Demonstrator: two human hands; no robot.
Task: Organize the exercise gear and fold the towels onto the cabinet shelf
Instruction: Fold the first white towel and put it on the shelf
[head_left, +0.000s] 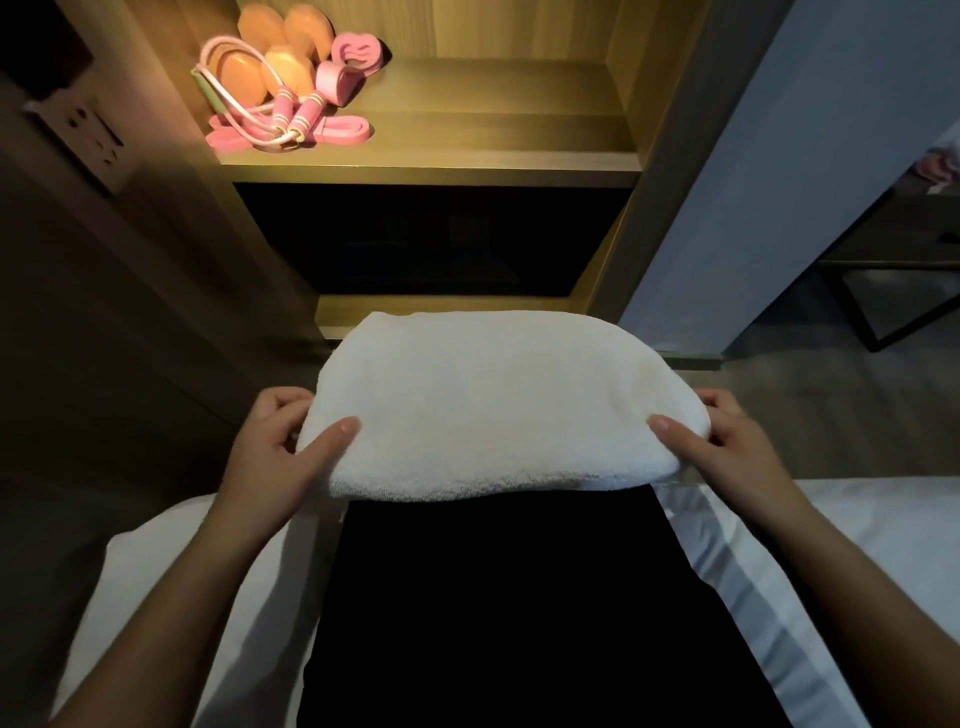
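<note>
Below the lit cabinet shelf (467, 150) with pink exercise gear (291, 98), left hand (283, 441) and right hand (727, 441) each grip an end of the folded white towel (498, 405).

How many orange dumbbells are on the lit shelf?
2: one dumbbell and a second dumbbell, both at the left rear of the shelf, behind the jump rope, which partly hides them.
</note>
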